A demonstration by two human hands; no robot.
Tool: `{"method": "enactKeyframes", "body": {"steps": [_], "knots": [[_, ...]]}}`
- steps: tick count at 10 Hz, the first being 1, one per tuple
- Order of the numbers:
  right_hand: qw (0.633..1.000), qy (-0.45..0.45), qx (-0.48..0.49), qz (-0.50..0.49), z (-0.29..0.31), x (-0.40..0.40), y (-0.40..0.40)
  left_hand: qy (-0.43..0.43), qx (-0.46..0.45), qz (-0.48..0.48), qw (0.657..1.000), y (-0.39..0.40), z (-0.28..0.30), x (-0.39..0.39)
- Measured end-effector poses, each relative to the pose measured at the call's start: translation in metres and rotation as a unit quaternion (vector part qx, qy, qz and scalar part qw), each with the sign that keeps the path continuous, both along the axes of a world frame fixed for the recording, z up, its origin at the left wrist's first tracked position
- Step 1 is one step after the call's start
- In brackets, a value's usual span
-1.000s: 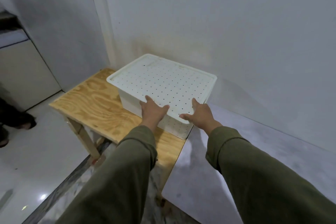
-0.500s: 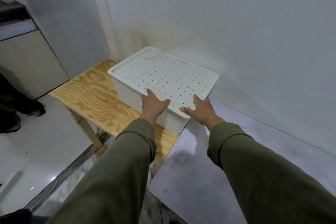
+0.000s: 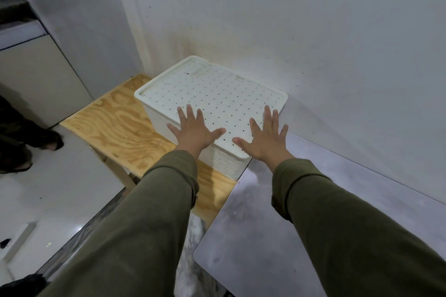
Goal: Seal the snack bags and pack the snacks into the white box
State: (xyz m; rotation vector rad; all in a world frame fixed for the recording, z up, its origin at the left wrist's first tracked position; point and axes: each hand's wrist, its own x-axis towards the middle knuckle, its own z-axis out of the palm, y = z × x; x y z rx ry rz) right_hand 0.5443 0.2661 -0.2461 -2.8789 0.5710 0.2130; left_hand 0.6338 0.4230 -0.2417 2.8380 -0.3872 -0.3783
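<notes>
The white box (image 3: pixel 212 94) stands on the right end of a plywood table (image 3: pixel 115 125), close to the wall. Its perforated lid is on. My left hand (image 3: pixel 194 131) lies flat on the lid's near left part, fingers spread. My right hand (image 3: pixel 264 138) lies flat on the near right corner of the lid, fingers spread too. Neither hand holds anything. No snack bags are in view; the inside of the box is hidden by the lid.
A grey tabletop (image 3: pixel 289 212) meets the plywood table on the right. White walls (image 3: pixel 313 43) stand right behind the box. On the floor at far left is another person's foot in a sandal (image 3: pixel 52 142). A pale cabinet (image 3: pixel 33 79) stands at the left.
Both hands have let go of the box's near edge and opened flat on the lid, fingers spread. The box has come to rest nearer the wall.
</notes>
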Motion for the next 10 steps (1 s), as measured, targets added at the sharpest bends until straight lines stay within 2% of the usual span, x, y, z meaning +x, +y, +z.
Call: {"method": "enactKeyframes", "body": {"steps": [1,4,6,7,8,9,10], "knots": [[0.998,0.041,0.042,0.010,-0.002,0.008,0.001,-0.016,0.069,-0.051,0.996,-0.001,-0.004,0.007],[0.994,0.077,0.078,-0.011,0.005,0.018,0.002,-0.024,0.198,-0.080,0.977,-0.011,0.022,0.023],[0.992,0.074,0.096,-0.039,0.008,0.022,0.006,-0.013,0.212,-0.115,0.970,-0.010,0.028,0.042],[0.991,0.024,0.111,-0.074,0.010,0.024,0.012,-0.014,0.199,-0.164,0.966,-0.005,0.033,0.055],[0.988,-0.030,0.096,-0.118,0.004,0.028,0.025,-0.007,0.161,-0.207,0.965,0.002,0.032,0.065],[0.976,-0.122,0.084,-0.158,0.002,0.031,0.039,-0.006,0.043,-0.242,0.969,0.017,0.031,0.073],[0.908,-0.356,0.104,-0.197,-0.002,0.006,0.080,-0.091,-0.202,-0.292,0.931,0.053,0.012,0.055]]}}
